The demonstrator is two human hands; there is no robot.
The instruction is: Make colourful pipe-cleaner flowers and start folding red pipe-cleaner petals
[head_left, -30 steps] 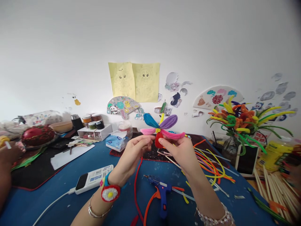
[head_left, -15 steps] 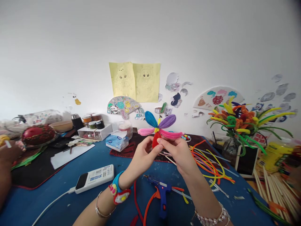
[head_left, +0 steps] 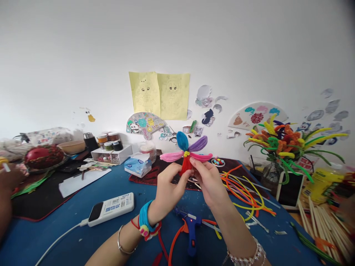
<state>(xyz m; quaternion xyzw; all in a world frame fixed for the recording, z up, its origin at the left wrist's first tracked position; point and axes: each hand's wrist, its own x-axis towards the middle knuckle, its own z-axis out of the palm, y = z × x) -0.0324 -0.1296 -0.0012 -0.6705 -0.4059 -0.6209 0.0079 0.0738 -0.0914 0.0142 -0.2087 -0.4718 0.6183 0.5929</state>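
Observation:
Between my two hands, a pipe-cleaner flower (head_left: 186,153) is held up above the table. It has blue, purple, pink and red fuzzy petals around a small yellow centre. My left hand (head_left: 170,184) pinches the red petal from the lower left. The fingers of my right hand (head_left: 206,179) close on the flower from the right, where the red petal meets the pink one. Below my hands a blue glue gun (head_left: 191,231) lies on the table, a small red light showing on it. An orange pipe cleaner (head_left: 174,240) curves beside it.
Loose pipe cleaners (head_left: 246,192) lie to the right, with wooden sticks (head_left: 324,225) beyond. A vase of fuzzy flowers (head_left: 277,144) stands behind. On the left are a power bank (head_left: 111,208) with a cable, a tissue pack (head_left: 138,165) and another person's hand (head_left: 11,181).
The flower has turned and tilted a little in my hands. My right fingers have shifted up toward its centre, and my left wrist has rotated.

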